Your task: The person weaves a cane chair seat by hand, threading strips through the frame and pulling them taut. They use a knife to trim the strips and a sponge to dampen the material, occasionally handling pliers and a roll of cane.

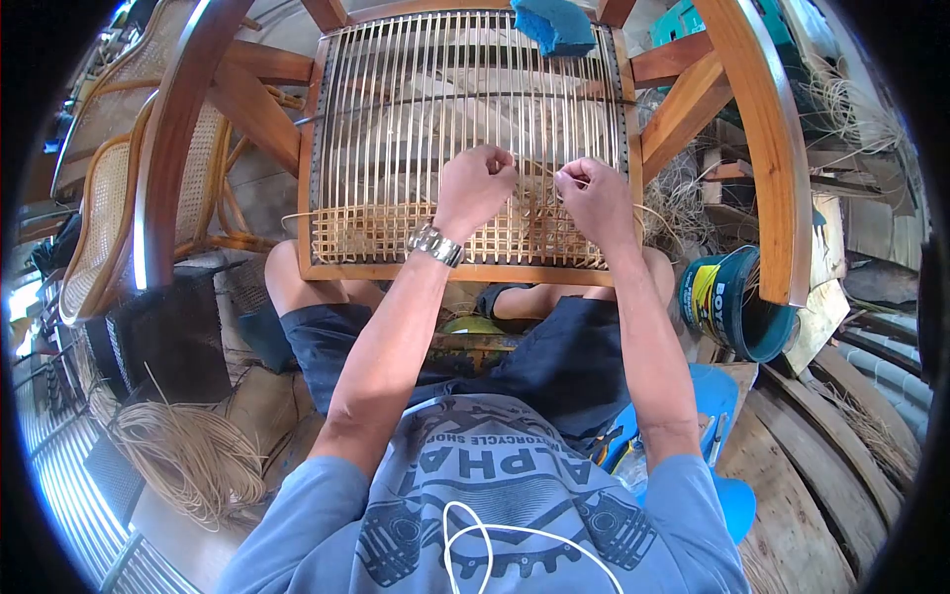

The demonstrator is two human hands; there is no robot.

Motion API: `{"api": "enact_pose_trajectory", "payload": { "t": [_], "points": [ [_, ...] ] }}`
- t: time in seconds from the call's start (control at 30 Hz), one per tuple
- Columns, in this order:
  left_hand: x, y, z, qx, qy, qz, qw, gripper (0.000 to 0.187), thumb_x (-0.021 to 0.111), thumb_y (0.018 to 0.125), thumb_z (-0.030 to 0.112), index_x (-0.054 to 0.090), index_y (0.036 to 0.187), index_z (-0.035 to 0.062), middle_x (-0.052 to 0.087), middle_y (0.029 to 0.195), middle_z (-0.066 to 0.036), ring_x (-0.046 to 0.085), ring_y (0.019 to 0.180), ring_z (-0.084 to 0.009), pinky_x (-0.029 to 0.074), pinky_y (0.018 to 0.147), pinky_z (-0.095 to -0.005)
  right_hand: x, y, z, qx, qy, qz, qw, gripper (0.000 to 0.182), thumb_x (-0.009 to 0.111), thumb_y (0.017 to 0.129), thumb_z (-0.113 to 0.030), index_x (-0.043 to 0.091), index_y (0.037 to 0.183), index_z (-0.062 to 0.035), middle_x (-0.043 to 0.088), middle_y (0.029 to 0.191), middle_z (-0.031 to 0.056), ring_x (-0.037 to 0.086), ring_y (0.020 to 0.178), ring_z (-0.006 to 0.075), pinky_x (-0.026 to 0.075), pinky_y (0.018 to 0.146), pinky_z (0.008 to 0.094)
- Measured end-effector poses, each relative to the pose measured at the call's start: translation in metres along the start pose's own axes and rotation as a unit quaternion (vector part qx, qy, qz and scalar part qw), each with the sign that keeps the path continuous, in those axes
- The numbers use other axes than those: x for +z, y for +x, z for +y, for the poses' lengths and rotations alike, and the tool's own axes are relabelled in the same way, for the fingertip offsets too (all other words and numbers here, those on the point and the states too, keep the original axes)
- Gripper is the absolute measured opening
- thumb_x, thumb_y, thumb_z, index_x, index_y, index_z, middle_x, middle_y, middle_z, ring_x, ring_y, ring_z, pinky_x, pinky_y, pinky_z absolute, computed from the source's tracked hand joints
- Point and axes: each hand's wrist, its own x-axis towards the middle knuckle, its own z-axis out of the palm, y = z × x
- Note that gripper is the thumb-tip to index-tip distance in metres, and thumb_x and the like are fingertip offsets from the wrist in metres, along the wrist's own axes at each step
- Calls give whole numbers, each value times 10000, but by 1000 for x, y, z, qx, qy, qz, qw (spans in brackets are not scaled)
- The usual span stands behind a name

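A wooden chair frame point(460, 272) lies across my lap, its opening strung with pale lengthwise cane strands point(396, 129). Near the edge closest to me, crosswise strands form a band of open woven cane point(366, 233). My left hand point(480, 183), with a metal watch on its wrist, is closed in a pinch above the strands. Just to its right, my right hand point(597, 198) is also pinched, thumb against fingers. A thin cane strand point(535, 164) runs between the two hands. The exact grip of the left fingertips is partly hidden.
A blue sponge-like block point(554, 27) rests on the frame's far edge. Chair legs point(757, 148) rise on both sides. A dark bucket point(737, 307) stands at right, and a blue tray with tools point(717, 416) beside me. Coiled cane point(188, 455) and caned chairs point(104, 223) are at left.
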Motion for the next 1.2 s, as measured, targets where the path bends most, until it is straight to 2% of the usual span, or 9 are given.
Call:
{"api": "enact_pose_trajectory", "payload": {
  "t": [0.17, 0.23, 0.37, 0.43, 0.53, 0.97, 1.07, 1.13, 1.2],
  "points": [
    [-2, 12, -5, 54, 134, -25, 989, 249, 635, 879, 168, 768, 1052, 48, 746, 759, -135, 680, 575, -211, 520, 557, -333, -4, 1, 3, -4, 17, -21, 1000, 158, 693, 859, -210, 724, 866, -56, 720, 901, 120, 699, 880, 306, 536, 811, 422],
    [-1, 15, -10, 138, 217, 3, 966, 253, 636, 879, 188, 774, 1058, 74, 747, 758, -150, 702, 587, -231, 547, 578, -343, -6, 0, 5, -1, 25, -25, 999, 154, 687, 855, -200, 721, 863, -51, 720, 901, 123, 700, 879, 306, 537, 814, 422],
    [-7, 19, 1, 55, 193, -41, 979, 246, 659, 876, 179, 770, 1068, 72, 733, 686, -117, 685, 552, -180, 529, 550, -313, -4, 0, 5, 8, 29, -27, 999, 143, 680, 849, -185, 713, 852, -46, 720, 898, 128, 701, 876, 307, 536, 815, 422],
    [-16, 20, 7, -34, 53, -64, 996, 243, 692, 871, 170, 763, 1083, 76, 724, 659, -79, 673, 544, -114, 505, 526, -274, -2, -1, 6, 4, 13, -18, 1000, 138, 679, 848, -185, 713, 851, -51, 720, 900, 126, 701, 879, 308, 533, 817, 425],
    [-17, 26, -2, -10, 13, -84, 996, 217, 684, 881, 153, 766, 1068, 79, 729, 666, -94, 721, 602, -134, 576, 613, -281, 1, 0, 8, -4, 4, -11, 1000, 129, 678, 849, -186, 712, 852, -62, 720, 902, 119, 700, 888, 308, 526, 823, 432],
    [-23, 37, 5, 52, 129, -121, 983, 220, 671, 862, 198, 789, 1003, 77, 739, 711, -127, 728, 640, -215, 594, 712, -343, -3, -5, -7, -4, 11, -8, 1000, 176, 713, 869, -243, 718, 876, -68, 711, 876, 108, 688, 869, 299, 502, 815, 430],
    [-24, 24, 1, 35, 103, -84, 991, 195, 678, 862, 195, 778, 946, 51, 746, 746, -141, 721, 636, -221, 585, 677, -339, -9, -11, -15, -67, -56, 6, 996, 181, 712, 885, -243, 724, 897, -63, 712, 894, 120, 682, 894, 310, 505, 827, 440],
    [-24, 12, -9, 78, 112, -4, 991, 212, 725, 883, 224, 759, 947, 25, 738, 744, -92, 684, 608, -140, 518, 572, -289, -11, -12, -12, -53, -22, -6, 998, 167, 701, 894, -223, 714, 899, -56, 708, 902, 127, 676, 909, 322, 505, 841, 450],
    [-44, -15, -10, 21, 75, 24, 997, 159, 691, 864, 169, 742, 888, 20, 715, 730, -121, 681, 621, -185, 543, 614, -326, -13, -14, -12, -39, 14, -21, 999, 154, 689, 903, -203, 704, 901, -50, 704, 909, 133, 670, 924, 334, 506, 856, 460]
  ]
}}
